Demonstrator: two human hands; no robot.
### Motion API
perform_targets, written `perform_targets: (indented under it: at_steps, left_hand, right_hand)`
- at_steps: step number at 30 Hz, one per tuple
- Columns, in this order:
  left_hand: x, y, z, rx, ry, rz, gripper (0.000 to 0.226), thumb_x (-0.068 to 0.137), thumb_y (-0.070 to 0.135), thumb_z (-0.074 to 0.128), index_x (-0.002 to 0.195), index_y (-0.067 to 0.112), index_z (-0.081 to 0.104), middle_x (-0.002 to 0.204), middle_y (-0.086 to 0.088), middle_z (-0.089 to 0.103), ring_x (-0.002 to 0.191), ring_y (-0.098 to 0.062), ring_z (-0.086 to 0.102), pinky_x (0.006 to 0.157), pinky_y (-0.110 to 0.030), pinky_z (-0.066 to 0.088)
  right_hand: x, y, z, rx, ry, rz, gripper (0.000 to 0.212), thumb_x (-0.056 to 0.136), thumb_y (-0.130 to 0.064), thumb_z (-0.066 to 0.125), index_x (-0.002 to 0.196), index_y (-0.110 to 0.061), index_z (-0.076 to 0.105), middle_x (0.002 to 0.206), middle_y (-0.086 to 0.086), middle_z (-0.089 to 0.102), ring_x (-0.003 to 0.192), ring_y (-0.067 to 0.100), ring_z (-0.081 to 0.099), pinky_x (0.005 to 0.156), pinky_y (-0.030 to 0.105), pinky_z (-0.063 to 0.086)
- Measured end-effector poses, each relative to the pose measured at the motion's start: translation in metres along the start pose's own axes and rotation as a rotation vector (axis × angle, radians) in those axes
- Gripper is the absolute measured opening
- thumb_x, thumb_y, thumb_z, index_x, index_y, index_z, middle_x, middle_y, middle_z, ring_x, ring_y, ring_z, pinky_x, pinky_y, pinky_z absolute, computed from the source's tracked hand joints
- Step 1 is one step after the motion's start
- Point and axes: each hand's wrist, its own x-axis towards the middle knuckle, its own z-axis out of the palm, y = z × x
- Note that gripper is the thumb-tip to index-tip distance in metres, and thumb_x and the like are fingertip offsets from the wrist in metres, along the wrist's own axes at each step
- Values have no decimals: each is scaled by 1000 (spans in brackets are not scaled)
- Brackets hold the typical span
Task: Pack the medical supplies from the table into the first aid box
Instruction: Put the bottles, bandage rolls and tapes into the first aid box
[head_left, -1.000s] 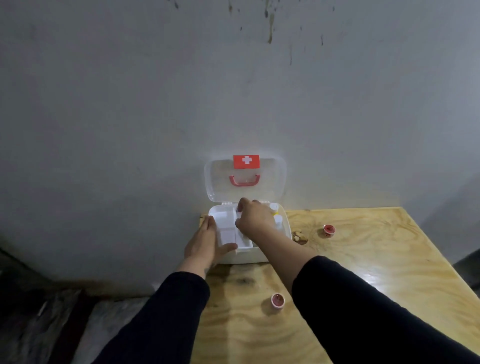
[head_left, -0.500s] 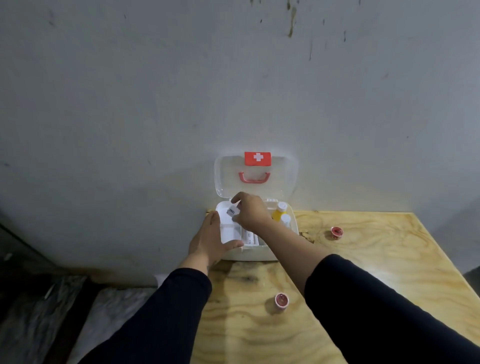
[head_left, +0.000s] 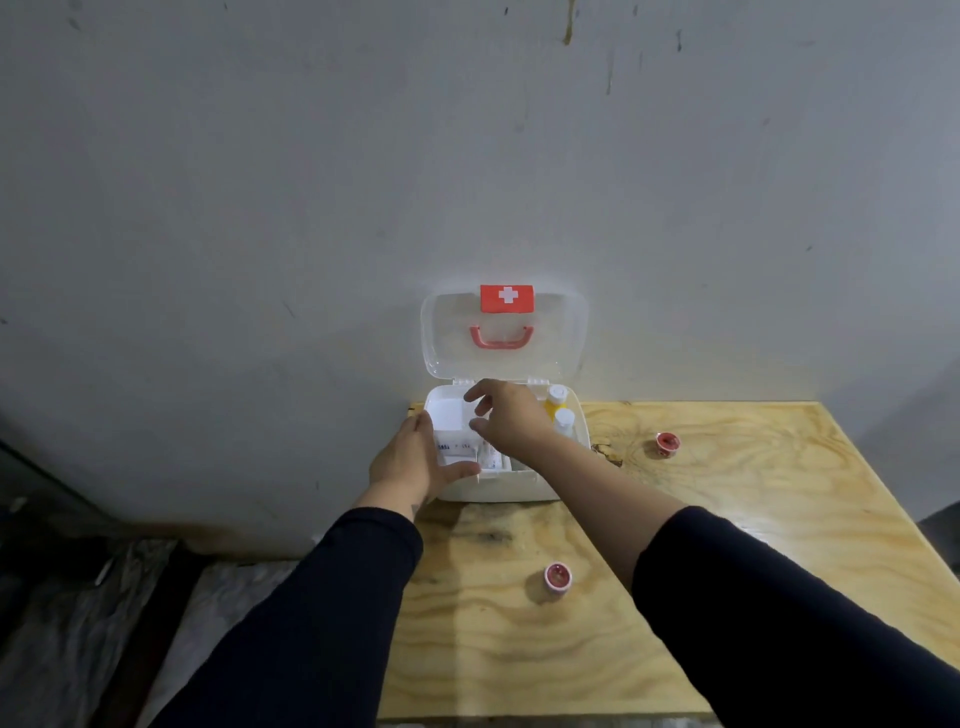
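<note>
Right hand (head_left: 511, 418) grip empty above first aid box (head_left: 519, 486)

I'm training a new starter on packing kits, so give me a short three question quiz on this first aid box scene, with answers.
1. True or false: the lid of the first aid box stands open against the wall.
2. How many small red round items lie loose on the table?
3. Multiple choice: the left hand is A) flat on the table, B) against the box's left front corner, C) lifting the lid.

Key:
1. True.
2. Two: one near the table's front, one right of the box.
3. B. The right hand hovers over the compartments, fingers spread, holding nothing.
</note>
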Motion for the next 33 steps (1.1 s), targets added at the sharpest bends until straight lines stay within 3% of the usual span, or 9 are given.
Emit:
perform_targets:
  at_steps: [2, 3, 5, 7, 12, 17, 24, 33]
  left_hand:
    - [1, 2, -4, 106, 19, 50, 94, 74, 69, 64, 143, 13, 33, 144, -3, 42, 126, -25, 48, 92, -37, 46]
    - [2, 2, -5, 164, 29, 89, 94, 76, 70, 60, 145, 13, 31, 148, -4, 38, 131, -25, 44, 100, -38, 43]
    - [0, 7, -7, 273, 14, 173, 90, 85, 67, 51, 151, 12, 23, 159, -6, 21, 145, -25, 25, 118, -41, 24]
    - [-3, 13, -6, 323, -11, 235, 79, 92, 60, 43, 152, 13, 22, 162, -6, 16, 149, -23, 14, 122, -42, 11]
    - [-13, 35, 2, 250, -46, 290, 55, 95, 46, 44, 140, 14, 44, 147, -5, 43, 133, -27, 42, 112, -39, 30]
    - [-17, 46, 9, 283, -90, 278, 55, 94, 45, 44, 140, 15, 42, 141, -4, 47, 125, -30, 49, 106, -40, 40]
    - [-17, 45, 9, 304, -99, 254, 57, 94, 45, 44, 142, 14, 41, 145, -4, 45, 128, -29, 47, 106, -40, 40]
    - [-6, 96, -13, 316, -9, 315, 51, 98, 41, 38, 142, 15, 42, 146, -3, 45, 130, -25, 46, 98, -40, 43]
  right_hand:
    - [-10, 3, -8, 5, 9, 0, 26, 87, -14, 60, 113, -19, 63, 104, 3, 69, 83, 21, 64, 57, 25, 48]
    - [-17, 5, -12, -7, 9, -1, 23, 88, -15, 59, 110, -18, 64, 99, 2, 69, 83, 22, 66, 60, 28, 51]
    - [-37, 12, -17, -52, 10, -10, 20, 89, -20, 56, 106, -18, 65, 90, -2, 67, 82, 21, 65, 71, 33, 54]
    - [-57, 22, -17, -106, 21, -30, 19, 90, -23, 52, 102, -18, 67, 91, -1, 69, 85, 21, 64, 73, 34, 53]
    - [-97, 62, 1, -259, -10, -64, 18, 90, -28, 52, 99, -20, 65, 99, 1, 69, 90, 24, 64, 72, 35, 54]
    - [-123, 99, 32, -348, -224, -2, 35, 83, -39, 63, 115, -25, 59, 118, 3, 56, 112, 24, 52, 88, 33, 47]
    - [-132, 119, 43, -284, -180, 27, 28, 87, -19, 57, 114, -19, 63, 115, 9, 55, 110, 29, 51, 89, 33, 45]
    - [-108, 147, -26, -269, -61, 129, 30, 90, -14, 51, 117, -13, 64, 118, 11, 59, 107, 27, 60, 87, 29, 47]
